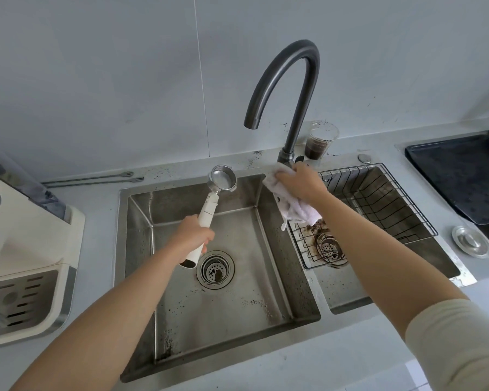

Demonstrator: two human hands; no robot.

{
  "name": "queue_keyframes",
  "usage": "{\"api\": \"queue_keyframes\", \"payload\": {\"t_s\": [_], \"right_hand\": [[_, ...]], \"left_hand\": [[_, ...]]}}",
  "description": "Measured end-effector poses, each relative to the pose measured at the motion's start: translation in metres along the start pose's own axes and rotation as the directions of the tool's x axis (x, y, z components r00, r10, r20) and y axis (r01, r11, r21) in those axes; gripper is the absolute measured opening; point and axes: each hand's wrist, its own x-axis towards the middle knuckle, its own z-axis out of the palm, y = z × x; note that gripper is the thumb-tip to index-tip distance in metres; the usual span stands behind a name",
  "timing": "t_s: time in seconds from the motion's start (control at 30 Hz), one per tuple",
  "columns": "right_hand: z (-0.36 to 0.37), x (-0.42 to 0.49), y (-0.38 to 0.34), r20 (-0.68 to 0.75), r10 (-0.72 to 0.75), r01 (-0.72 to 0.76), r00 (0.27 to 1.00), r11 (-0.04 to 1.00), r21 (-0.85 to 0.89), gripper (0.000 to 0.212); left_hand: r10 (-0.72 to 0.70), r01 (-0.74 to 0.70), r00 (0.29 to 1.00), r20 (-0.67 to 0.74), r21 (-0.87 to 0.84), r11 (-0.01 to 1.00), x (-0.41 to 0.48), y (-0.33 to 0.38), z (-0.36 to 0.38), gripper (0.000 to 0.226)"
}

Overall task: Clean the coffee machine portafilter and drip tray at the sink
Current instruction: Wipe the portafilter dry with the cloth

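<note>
Grey countertop, one steel sink with two basins and two drains. Your left hand grips the white handle of the one portafilter, basket end up, over the left basin. Your right hand clutches one white cloth at the base of the one faucet. One wire rack sits in the right basin. One cup of dark liquid stands behind the faucet. One coffee machine stands far left, with the drip tray in its base. Two stirrers lie behind the sink. One dark tray lies far right.
</note>
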Motion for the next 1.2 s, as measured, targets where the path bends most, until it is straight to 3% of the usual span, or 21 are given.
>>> {"api": "queue_keyframes", "payload": {"t_s": [0.2,0.43,0.87,1.2], "right_hand": [[-0.022,0.006,0.042,-0.030,0.028,-0.021,0.999,0.981,0.192,0.041],[-0.012,0.002,0.088,0.108,0.163,-0.189,0.981,0.935,0.300,0.045],[0.034,0.021,0.130,0.255,0.272,-0.341,0.928,0.896,0.284,0.050],[0.039,0.023,0.144,0.259,0.313,-0.368,0.914,0.907,0.203,0.043]], "left_hand": [[-0.002,0.010,0.998,0.065,-0.122,0.993,-0.007,0.003,0.006,0.017],[-0.007,0.017,0.997,0.074,-0.137,0.990,-0.009,0.007,0.012,0.014],[-0.064,0.079,0.994,0.090,-0.178,0.981,-0.005,0.011,0.030,0.019],[-0.090,0.112,0.991,0.101,-0.245,0.963,-0.004,0.013,0.058,0.019]]}}
